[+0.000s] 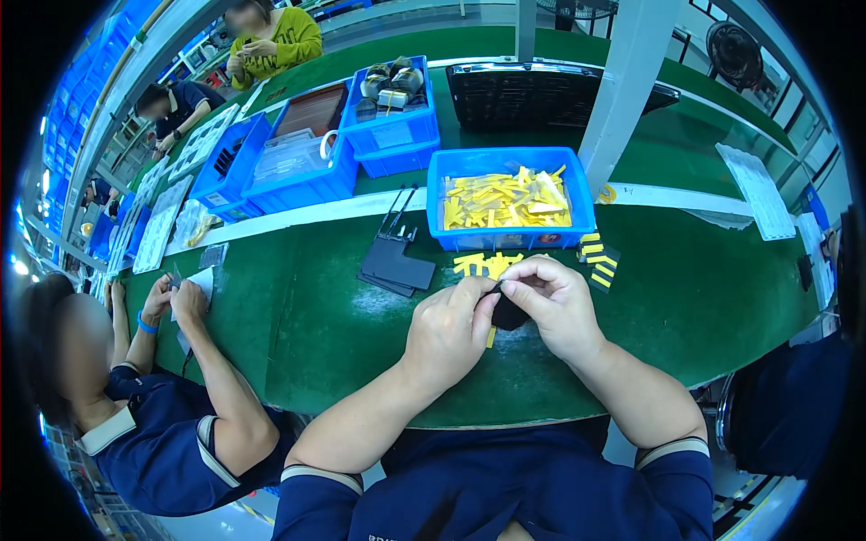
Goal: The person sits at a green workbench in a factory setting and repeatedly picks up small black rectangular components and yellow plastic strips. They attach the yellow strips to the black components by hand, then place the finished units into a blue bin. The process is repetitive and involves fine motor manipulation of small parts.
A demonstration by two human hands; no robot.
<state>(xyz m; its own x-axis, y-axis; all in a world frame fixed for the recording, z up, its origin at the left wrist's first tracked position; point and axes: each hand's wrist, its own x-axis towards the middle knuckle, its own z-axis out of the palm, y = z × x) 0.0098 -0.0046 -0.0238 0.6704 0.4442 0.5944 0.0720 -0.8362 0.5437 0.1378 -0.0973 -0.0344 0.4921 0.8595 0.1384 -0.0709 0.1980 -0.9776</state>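
Observation:
Close together above the green table (343, 361), my left hand (442, 332) and my right hand (561, 305) pinch a small, flat black piece (511, 315) between thumbs and fingertips. My fingers cover much of it, so its full shape and exact kind cannot be made out. A yellow strip (491, 338) shows just below the black piece. Beyond my fingers lie several loose yellow strips (487, 264). Left of them rests a stack of flat black plates (395, 263) with thin black leads. To the right are dark pieces with yellow strips (599, 261) on them.
A blue bin (514, 240) full of yellow pieces (505, 200) stands ahead of me, beside a white post (622, 99). More blue bins (302, 191) are at the back left. On my left, a co-worker's hands (180, 300) handle a small piece. A white tray (758, 191) lies right.

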